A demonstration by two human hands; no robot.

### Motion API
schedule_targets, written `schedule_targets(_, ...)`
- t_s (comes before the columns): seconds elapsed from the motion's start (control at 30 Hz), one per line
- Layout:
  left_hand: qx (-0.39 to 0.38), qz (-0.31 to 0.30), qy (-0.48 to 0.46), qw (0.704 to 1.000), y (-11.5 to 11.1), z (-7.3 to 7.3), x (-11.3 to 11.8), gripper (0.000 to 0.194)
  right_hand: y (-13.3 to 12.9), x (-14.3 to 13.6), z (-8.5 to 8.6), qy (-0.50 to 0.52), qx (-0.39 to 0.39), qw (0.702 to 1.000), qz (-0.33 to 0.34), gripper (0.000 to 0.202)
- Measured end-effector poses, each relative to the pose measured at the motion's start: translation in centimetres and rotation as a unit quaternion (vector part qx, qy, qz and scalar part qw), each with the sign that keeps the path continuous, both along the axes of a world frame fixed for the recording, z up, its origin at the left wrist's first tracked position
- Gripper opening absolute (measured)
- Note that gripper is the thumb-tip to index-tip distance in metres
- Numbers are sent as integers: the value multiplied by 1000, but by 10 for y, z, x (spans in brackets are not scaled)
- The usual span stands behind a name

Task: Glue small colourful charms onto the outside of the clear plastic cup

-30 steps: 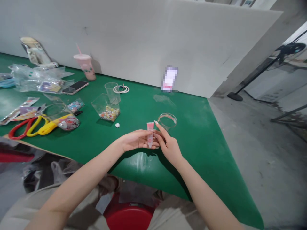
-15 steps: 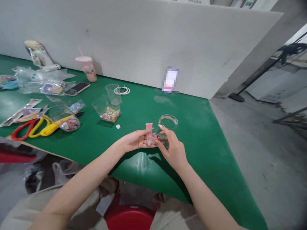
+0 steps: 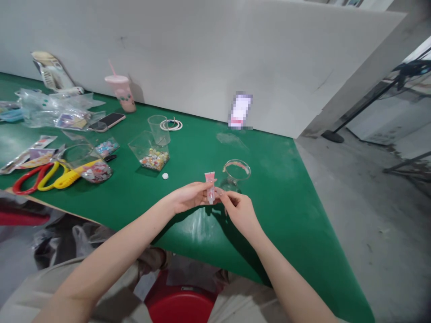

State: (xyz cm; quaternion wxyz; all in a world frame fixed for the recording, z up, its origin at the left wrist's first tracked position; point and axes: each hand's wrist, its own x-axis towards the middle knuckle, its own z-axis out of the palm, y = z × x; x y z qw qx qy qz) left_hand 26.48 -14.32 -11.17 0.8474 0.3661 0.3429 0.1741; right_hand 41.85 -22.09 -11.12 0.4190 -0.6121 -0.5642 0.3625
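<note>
Left hand (image 3: 187, 197) thumb-clamping small pink-and-clear plastic tube (image 3: 210, 193); right hand (image 3: 242, 211) fingers curled, any hold unclear; light, steady grip advisable

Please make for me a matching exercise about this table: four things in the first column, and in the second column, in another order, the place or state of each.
1. Small pink-and-clear tube
2. Pink lidded cup
3. Small round white disc
4. Coiled white cord

A. Partly behind the tall clear cup
B. With a pink straw sticking out
C. Held in the left hand
D. Lying flat on the green table, near the left hand

Pairs: 1-C, 2-B, 3-D, 4-A
</note>
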Motion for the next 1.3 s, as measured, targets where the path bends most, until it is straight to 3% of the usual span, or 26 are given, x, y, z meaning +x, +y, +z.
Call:
schedule_targets(0.27, 39, -5, 19, 999, -6, -1, 4, 33, -3, -5, 0, -96, -44, 994, -1, 31)
schedule_targets(0.43, 97, -15, 43, 994, -12, 0, 7, 32, -3, -10, -1, -93, -60, 994, 4, 28)
schedule_targets(0.53, 97, -23, 55, 993, -14, 2, 8, 35, -1, -10, -2, -48, -76, 996, 4, 31)
schedule_targets(0.67, 22, -26, 28, 999, -11, 0, 8, 40, 1, -7, -2, 65, -120, 991, 10, 30)
schedule_targets(0.83, -68, -40, -31, 996, -4, -9, 8, 60, 3, -1, 5, 229, -188, 955, 30, 31)
schedule_targets(0.93, -78, -45, -38, 995, -2, -10, 7, 53, 3, 4, 11, 295, -168, 939, 52, 33)
schedule_targets(1.07, -36, -51, -25, 998, -6, -6, 6, 23, 0, 9, 17, 339, -125, 930, 67, 29)
schedule_targets(1.3, 21, -31, 7, 999, -8, -6, 6, 21, -3, 10, 22, 253, -45, 965, 43, 25)
